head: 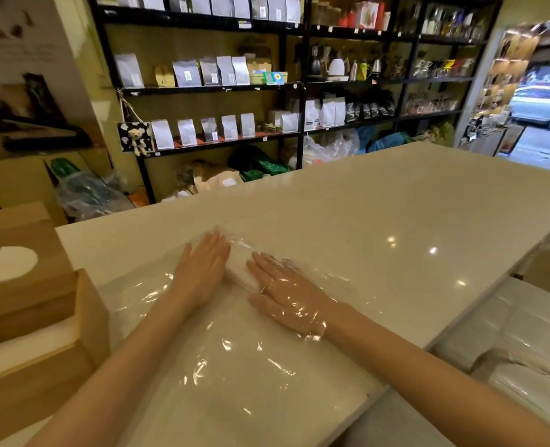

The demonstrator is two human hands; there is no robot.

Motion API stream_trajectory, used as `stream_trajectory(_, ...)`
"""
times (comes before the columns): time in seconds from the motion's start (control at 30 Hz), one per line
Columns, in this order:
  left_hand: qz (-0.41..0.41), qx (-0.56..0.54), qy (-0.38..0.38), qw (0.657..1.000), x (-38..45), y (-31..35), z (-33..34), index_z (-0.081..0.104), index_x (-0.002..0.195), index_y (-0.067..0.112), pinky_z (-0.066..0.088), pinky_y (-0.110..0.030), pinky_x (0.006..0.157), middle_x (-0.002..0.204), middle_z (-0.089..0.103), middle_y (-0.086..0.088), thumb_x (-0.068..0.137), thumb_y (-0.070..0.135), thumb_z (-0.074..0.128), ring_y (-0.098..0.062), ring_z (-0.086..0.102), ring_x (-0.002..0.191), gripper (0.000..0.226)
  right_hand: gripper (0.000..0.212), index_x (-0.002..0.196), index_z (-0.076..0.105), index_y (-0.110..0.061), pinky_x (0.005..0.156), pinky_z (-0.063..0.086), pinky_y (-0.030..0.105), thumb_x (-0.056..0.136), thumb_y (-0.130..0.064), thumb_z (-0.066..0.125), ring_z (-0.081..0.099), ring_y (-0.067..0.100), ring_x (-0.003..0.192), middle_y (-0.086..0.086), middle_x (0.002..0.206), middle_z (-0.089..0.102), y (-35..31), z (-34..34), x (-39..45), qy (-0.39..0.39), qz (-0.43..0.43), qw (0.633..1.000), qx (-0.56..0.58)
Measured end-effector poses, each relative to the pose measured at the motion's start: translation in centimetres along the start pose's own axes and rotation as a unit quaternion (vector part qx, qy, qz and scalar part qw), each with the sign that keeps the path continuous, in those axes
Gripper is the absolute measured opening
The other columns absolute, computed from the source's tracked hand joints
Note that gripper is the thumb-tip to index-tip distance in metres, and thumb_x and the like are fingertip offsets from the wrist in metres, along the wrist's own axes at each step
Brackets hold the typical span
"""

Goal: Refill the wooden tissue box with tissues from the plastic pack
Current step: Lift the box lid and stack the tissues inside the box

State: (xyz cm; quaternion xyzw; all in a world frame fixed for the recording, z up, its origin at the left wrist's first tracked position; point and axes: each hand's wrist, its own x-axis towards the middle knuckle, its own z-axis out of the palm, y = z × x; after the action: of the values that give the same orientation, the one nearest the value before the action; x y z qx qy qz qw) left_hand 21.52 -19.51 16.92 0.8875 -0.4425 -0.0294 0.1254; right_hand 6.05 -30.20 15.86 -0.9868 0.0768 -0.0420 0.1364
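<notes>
A clear plastic pack point(222, 359) lies flattened and crinkled on the white counter point(380, 221) in front of me. My left hand point(202, 272) rests flat on top of it, fingers straight and together. My right hand point(286, 295) lies flat inside the plastic, whose film covers it to the wrist. At the left edge stands the wooden tissue box point(41, 359), opened, with white tissues point(25, 346) showing inside. Its wooden lid point(15, 253), with an oval slot, stands tilted up behind it.
Black shelves point(293, 85) with paper bags, kettles and bottles line the wall beyond the counter. Plastic-wrapped packs point(518, 350) sit low at the right, beside the counter's edge. A doorway at the far right shows a street and a car.
</notes>
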Motion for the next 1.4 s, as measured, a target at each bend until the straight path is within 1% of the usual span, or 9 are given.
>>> stream_trajectory(0.17, -0.004, -0.062, -0.013, 0.998, -0.1, -0.4, 1.4, 0.011, 0.146, 0.015, 0.003, -0.039, 0.117, 0.158, 0.009, -0.002, 0.098, 0.017, 0.018, -0.016, 0.007, 0.145, 0.049, 0.086, 0.148, 0.004, -0.020, 0.118, -0.010, 0.040, 0.080, -0.072, 0.001, -0.005, 0.009, 0.145, 0.001, 0.159, -0.001, -0.2, 0.8, 1.3, -0.021, 0.029, 0.999, -0.034)
stream_trajectory(0.37, 0.042, -0.011, -0.023, 0.999, 0.0, 0.0, 1.5, 0.007, 0.147, 0.016, 0.006, -0.041, 0.116, 0.158, 0.009, -0.004, 0.095, 0.014, 0.029, -0.018, 0.009, 0.145, 0.056, 0.060, 0.148, 0.011, -0.022, 0.119, -0.003, 0.043, 0.095, -0.050, 0.022, 0.000, 0.010, 0.145, -0.002, 0.158, 0.013, 0.2, -0.2, -2.1, -0.021, 0.029, 0.999, -0.008)
stream_trajectory(0.57, 0.060, 0.039, -0.052, 0.996, -0.1, 0.2, 1.4, 0.010, 0.147, 0.015, 0.009, -0.044, 0.116, 0.158, 0.009, -0.006, 0.093, 0.020, 0.038, -0.020, 0.008, 0.145, 0.060, 0.093, 0.148, 0.010, -0.021, 0.119, -0.004, 0.039, 0.071, -0.067, -0.013, -0.001, 0.010, 0.145, -0.004, 0.158, 0.010, -0.2, -0.1, -6.8, -0.024, 0.037, 0.998, -0.046)
stream_trajectory(0.77, 0.062, 0.041, -0.061, 0.995, -0.5, 0.7, 1.1, 0.020, 0.144, 0.011, 0.012, -0.047, 0.115, 0.156, 0.014, -0.010, 0.096, 0.023, 0.020, -0.023, 0.013, 0.145, 0.049, 0.078, 0.148, 0.005, -0.023, 0.114, -0.015, 0.031, 0.081, -0.062, 0.002, -0.006, 0.004, 0.143, -0.005, 0.158, 0.002, -1.3, -0.8, -13.4, -0.023, 0.037, 0.997, -0.058)
stream_trajectory(0.83, 0.067, 0.043, -0.057, 0.995, -1.0, 1.1, 0.7, 0.027, 0.141, 0.008, 0.016, -0.048, 0.112, 0.154, 0.021, -0.012, 0.087, 0.038, 0.010, -0.024, 0.018, 0.143, 0.064, 0.070, 0.148, 0.001, -0.027, 0.114, -0.018, 0.030, 0.087, -0.060, 0.012, -0.011, 0.000, 0.142, -0.009, 0.157, -0.003, -1.5, -0.8, -15.5, -0.024, 0.035, 0.997, -0.058)
stream_trajectory(1.0, 0.067, 0.027, -0.041, 0.997, -1.6, 1.6, 0.4, 0.034, 0.137, 0.005, 0.018, -0.048, 0.112, 0.150, 0.029, -0.016, 0.082, 0.039, 0.012, -0.026, 0.024, 0.140, 0.068, 0.069, 0.146, 0.012, -0.029, 0.115, -0.014, 0.033, 0.087, -0.057, 0.034, 0.002, 0.000, 0.142, -0.011, 0.155, 0.009, -1.5, -0.9, -19.1, 0.024, 0.014, 0.998, -0.054)
stream_trajectory(1.1, 0.086, 0.071, -0.041, 0.993, -1.1, 1.2, 0.9, 0.030, 0.138, 0.005, 0.024, -0.051, 0.109, 0.151, 0.024, -0.018, 0.095, 0.020, 0.025, -0.028, 0.023, 0.140, 0.046, 0.068, 0.141, 0.029, -0.027, 0.114, 0.007, 0.039, 0.080, -0.047, 0.054, 0.024, 0.004, 0.138, -0.007, 0.149, 0.036, -0.9, -0.1, -19.9, 0.082, -0.001, 0.994, -0.075)
stream_trajectory(1.2, 0.072, 0.072, -0.047, 0.994, -0.5, 0.5, 1.4, 0.023, 0.141, 0.008, 0.022, -0.052, 0.110, 0.153, 0.018, -0.017, 0.093, 0.007, 0.028, -0.028, 0.018, 0.142, 0.048, 0.048, 0.125, 0.047, -0.025, 0.102, 0.031, 0.040, 0.079, -0.026, 0.061, 0.047, 0.007, 0.123, -0.004, 0.128, 0.062, -0.4, 0.6, -19.9, 0.182, -0.023, 0.979, -0.091)
stream_trajectory(1.4, 0.054, 0.035, -0.043, 0.997, -0.2, -0.1, 2.0, 0.024, 0.144, 0.021, 0.009, -0.048, 0.115, 0.157, 0.011, -0.009, 0.098, 0.028, 0.020, -0.022, 0.010, 0.145, 0.047, 0.035, 0.114, 0.057, -0.028, 0.097, 0.040, 0.036, 0.080, -0.024, 0.062, 0.061, 0.004, 0.101, -0.014, 0.110, 0.068, -1.1, -2.1, -20.6, 0.261, -0.007, 0.965, 0.027)
